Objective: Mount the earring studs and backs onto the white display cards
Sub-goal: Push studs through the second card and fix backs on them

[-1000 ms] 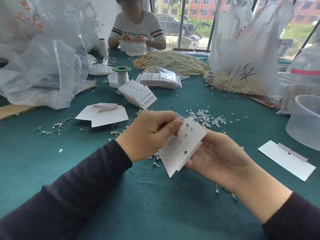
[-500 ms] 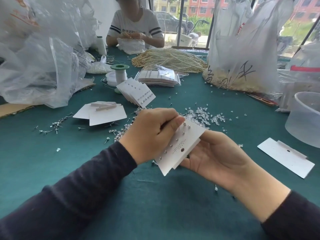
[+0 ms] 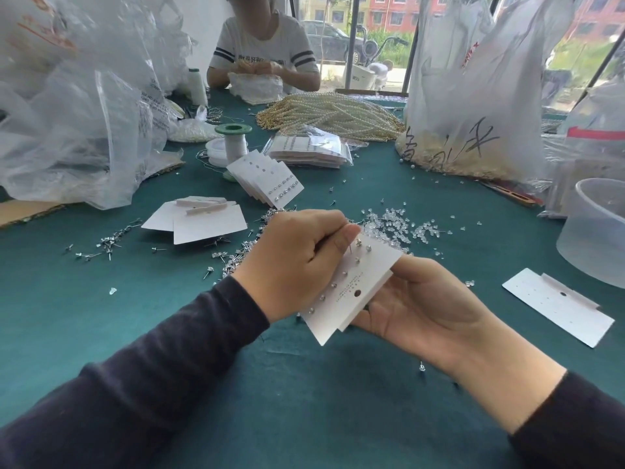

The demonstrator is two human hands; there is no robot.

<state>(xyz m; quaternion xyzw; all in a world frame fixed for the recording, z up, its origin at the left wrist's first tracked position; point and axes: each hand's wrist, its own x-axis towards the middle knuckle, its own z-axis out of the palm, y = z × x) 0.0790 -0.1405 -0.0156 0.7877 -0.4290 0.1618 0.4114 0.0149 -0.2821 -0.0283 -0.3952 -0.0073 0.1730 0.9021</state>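
Note:
My right hand holds a white display card from beneath, tilted, with several studs set in a row along its left side. My left hand is curled over the card's upper left and pinches a thin earring stud by its pin, the tip at the card's top holes. Loose metal studs lie scattered on the green cloth behind my left hand. Clear plastic backs are heaped just beyond the card.
Blank cards lie at left, another blank card at right. A fan of filled cards leans by a green spool. A translucent tub stands far right. Plastic bags, pearl strands and a seated person fill the back.
The card and both hands have shifted slightly; my left thumb and finger have drawn the stud's pin up to the top holes of the card.

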